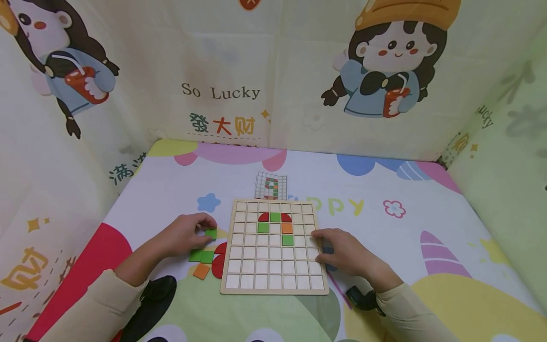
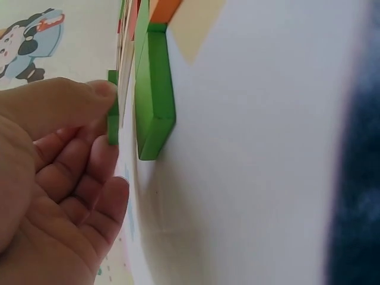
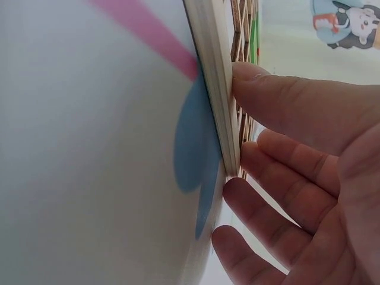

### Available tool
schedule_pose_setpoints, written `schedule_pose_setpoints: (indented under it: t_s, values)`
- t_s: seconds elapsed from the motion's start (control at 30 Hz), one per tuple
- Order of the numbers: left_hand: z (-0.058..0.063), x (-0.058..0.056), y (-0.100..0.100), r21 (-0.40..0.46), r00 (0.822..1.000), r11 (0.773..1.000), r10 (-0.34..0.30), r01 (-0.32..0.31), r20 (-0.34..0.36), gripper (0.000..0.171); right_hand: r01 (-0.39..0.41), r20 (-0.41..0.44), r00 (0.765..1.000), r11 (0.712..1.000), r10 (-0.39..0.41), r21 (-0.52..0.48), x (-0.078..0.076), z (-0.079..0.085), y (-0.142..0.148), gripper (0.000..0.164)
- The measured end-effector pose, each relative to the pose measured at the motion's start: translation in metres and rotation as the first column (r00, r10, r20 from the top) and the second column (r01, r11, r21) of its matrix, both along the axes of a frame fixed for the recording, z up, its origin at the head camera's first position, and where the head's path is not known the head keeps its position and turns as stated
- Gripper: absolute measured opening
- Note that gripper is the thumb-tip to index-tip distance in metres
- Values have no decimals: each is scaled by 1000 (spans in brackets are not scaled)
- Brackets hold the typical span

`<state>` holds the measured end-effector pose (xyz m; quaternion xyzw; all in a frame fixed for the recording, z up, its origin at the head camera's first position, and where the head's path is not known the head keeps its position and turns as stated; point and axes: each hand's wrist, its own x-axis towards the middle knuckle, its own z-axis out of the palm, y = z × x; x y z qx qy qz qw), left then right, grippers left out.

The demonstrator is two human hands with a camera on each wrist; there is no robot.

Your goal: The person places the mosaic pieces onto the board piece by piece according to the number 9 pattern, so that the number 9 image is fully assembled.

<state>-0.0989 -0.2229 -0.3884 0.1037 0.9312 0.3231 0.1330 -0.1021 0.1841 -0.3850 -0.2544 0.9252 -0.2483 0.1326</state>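
My left hand (image 1: pixel 184 233) pinches a green square tile (image 1: pixel 211 233) between thumb and fingers, just left of the board; the left wrist view shows this tile (image 2: pixel 113 127) edge-on. Below that hand lie more green tiles (image 1: pixel 207 257), an orange tile (image 1: pixel 201 271) and rounded red tiles (image 1: pixel 218 267) beside the board's left edge. The wooden grid board (image 1: pixel 275 291) bears red, green and orange tiles in its upper cells, shaped like a hook. At its right rim rests my right hand (image 1: pixel 345 251), thumb and fingertips touching the frame, fingers relaxed.
A small printed card (image 1: pixel 271 185) with a coloured grid pattern lies behind the board's far edge. The patterned tablecloth (image 1: pixel 384 247) spreads around it. Printed cloth walls (image 1: pixel 299 71) enclose the table at the back and both sides.
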Motion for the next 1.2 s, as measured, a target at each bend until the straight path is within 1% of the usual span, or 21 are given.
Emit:
schedule_pose_setpoints:
  t_s: [0.23, 0.47, 0.7, 0.83, 1.0, 1.2]
  values:
    - [4, -1, 6, 13, 1000, 1000, 13, -13, -1, 29, -4, -3, 1000, 1000, 4, -1, 0, 0, 0, 50]
    - [8, -3, 16, 49, 999, 999, -12, 13, -38, 25, -4, -3, 1000, 1000, 4, 3, 0, 0, 0, 51]
    - [9, -5, 28, 111, 999, 994, -22, 25, -31, 25, -14, -16, 1000, 1000, 14, -1, 0, 0, 0, 51]
    - [10, -6, 35, 122, 999, 992, -30, 34, -32, 26, -15, -13, 1000, 1000, 15, -6, 0, 0, 0, 51]
    - [12, -6, 43, 127, 999, 991, -34, 37, -23, 29, -15, -13, 1000, 1000, 15, -10, 0, 0, 0, 51]
    - [12, -8, 51, 127, 998, 990, -58, 60, -18, 36, -12, -17, 1000, 1000, 12, -3, 0, 0, 0, 51]
